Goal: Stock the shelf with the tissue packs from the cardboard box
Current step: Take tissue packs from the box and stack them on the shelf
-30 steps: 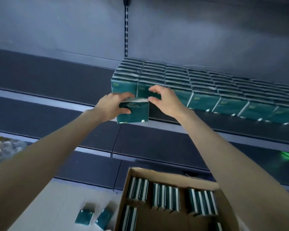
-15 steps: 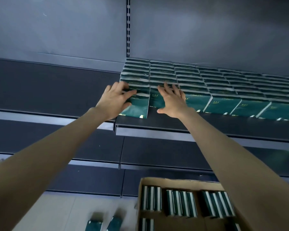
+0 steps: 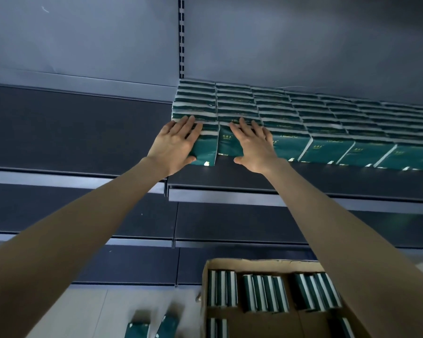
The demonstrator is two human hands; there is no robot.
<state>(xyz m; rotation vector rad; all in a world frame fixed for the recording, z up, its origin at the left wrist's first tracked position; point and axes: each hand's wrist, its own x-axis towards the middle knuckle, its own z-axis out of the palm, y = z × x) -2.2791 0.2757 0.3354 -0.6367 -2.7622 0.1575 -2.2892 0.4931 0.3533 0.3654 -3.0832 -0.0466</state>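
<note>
Now, left hand (image 3: 175, 145): grip spread flat, fingers straight, closed round nothing; palm and fingers press on the front face of the dark green plastic-wrapped tissue pack (image 3: 205, 152) at the left end of the shelf's front row.
Right hand (image 3: 254, 147): grip likewise flat and open, holding nothing; its fingers lie on the next green pack (image 3: 226, 145) along the shelf's front row, thumb stuck out low to the left.
Dark grey metal shelf (image 3: 327, 184): carries the packs upright, in files running from its front edge to its back wall.
Stocked packs (image 3: 303, 113): fill the shelf from its left end rightwards, touching one another.
Brown cardboard box (image 3: 254, 262): below the shelf, open-topped, with more green-and-white boxed packs (image 3: 264, 292) standing on edge inside in groups.
Loose packs (image 3: 138, 330): two lie on the pale floor (image 3: 83, 313), below the shelf's left end.
</note>
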